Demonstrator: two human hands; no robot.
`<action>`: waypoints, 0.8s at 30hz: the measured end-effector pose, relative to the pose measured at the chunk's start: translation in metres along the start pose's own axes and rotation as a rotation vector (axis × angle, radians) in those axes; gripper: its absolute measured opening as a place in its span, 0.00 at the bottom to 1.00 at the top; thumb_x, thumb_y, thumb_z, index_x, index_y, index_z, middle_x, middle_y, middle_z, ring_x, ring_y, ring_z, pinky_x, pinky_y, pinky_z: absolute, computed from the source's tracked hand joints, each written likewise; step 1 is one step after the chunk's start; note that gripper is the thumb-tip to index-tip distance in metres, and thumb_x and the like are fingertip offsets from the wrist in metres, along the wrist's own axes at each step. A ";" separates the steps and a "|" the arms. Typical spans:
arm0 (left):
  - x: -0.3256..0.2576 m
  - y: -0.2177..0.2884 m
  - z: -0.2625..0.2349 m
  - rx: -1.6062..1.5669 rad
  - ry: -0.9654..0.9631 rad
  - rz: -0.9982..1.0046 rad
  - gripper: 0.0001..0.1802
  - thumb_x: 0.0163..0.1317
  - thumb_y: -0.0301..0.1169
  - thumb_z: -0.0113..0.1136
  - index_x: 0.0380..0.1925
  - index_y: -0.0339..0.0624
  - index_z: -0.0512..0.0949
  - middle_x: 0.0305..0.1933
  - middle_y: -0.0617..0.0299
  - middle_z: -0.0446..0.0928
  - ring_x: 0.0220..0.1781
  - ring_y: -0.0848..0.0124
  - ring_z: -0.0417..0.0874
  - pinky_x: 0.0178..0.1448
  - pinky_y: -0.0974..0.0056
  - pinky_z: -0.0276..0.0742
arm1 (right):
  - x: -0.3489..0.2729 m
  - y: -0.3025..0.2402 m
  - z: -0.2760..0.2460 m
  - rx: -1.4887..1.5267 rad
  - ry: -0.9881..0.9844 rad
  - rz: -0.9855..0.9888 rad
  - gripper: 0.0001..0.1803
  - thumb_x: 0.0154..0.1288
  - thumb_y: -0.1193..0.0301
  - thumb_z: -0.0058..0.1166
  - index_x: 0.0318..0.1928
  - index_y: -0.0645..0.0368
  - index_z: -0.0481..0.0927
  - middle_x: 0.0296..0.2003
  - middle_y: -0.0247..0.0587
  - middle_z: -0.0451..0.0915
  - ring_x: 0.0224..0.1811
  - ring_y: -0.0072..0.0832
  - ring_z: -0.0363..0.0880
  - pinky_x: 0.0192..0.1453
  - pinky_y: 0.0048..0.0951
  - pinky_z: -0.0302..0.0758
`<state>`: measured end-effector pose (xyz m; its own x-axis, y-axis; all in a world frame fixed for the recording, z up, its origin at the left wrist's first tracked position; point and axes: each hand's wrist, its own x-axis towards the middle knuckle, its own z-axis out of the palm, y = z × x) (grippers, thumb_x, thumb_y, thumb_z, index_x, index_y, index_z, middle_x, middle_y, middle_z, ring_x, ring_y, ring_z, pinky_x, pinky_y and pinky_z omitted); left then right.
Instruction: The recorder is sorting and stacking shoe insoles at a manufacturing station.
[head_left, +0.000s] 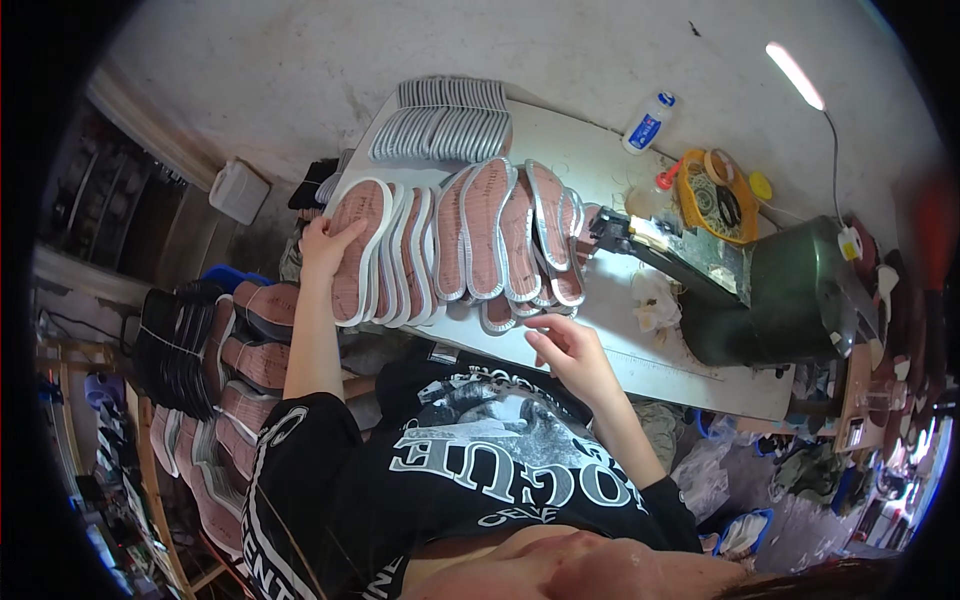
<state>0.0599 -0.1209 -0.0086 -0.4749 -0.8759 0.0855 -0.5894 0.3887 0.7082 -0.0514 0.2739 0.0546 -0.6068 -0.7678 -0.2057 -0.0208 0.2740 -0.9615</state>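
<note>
My left hand (328, 246) is at the left edge of a white-rimmed, reddish-brown insole (362, 225), thumb across its face and fingers round the side. That insole leans at the front of a row of overlapping white-rimmed insoles (416, 250). Just right of them, grey-rimmed insoles (488, 230) lie in a loose overlapping pile, some tilted over others. My right hand (568, 352) hovers by the near edge of this pile, fingers apart and loosely bent, holding nothing that I can see.
Bundled grey-edged insoles (440, 125) stand at the table's back. A green sewing machine (770, 285) occupies the right side, with a yellow basket (715, 195), a white bottle (648, 125) and a lit lamp (795, 75) beyond. More tied insole bundles (180, 345) are stacked at my left.
</note>
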 end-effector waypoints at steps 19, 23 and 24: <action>-0.156 0.232 0.048 -1.380 -1.089 -0.135 0.25 0.60 0.32 0.62 0.54 0.33 0.66 0.45 0.57 0.77 0.44 0.73 0.80 0.49 0.69 0.77 | 0.017 -0.013 -0.023 1.113 -0.196 -0.401 0.23 0.64 0.68 0.57 0.56 0.65 0.68 0.47 0.40 0.76 0.44 0.28 0.78 0.44 0.28 0.77; -0.174 0.244 0.061 -1.438 -1.134 -0.129 0.25 0.59 0.30 0.62 0.54 0.33 0.66 0.47 0.56 0.76 0.44 0.72 0.80 0.48 0.69 0.78 | 0.028 0.004 -0.035 1.033 0.028 -0.352 0.23 0.56 0.71 0.64 0.51 0.62 0.73 0.42 0.39 0.79 0.40 0.25 0.80 0.40 0.27 0.79; -0.172 0.246 0.060 -1.399 -1.031 -0.051 0.25 0.59 0.29 0.62 0.54 0.33 0.66 0.47 0.56 0.76 0.44 0.72 0.80 0.49 0.68 0.78 | 0.027 0.007 -0.047 0.880 -0.040 -0.329 0.17 0.57 0.71 0.63 0.46 0.62 0.76 0.37 0.37 0.80 0.36 0.24 0.80 0.39 0.27 0.80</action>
<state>-0.0420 0.1425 0.1089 -0.9908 -0.1354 -0.0047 0.0838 -0.6397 0.7640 -0.1053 0.2821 0.0513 -0.6489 -0.7528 0.1104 0.4318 -0.4839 -0.7612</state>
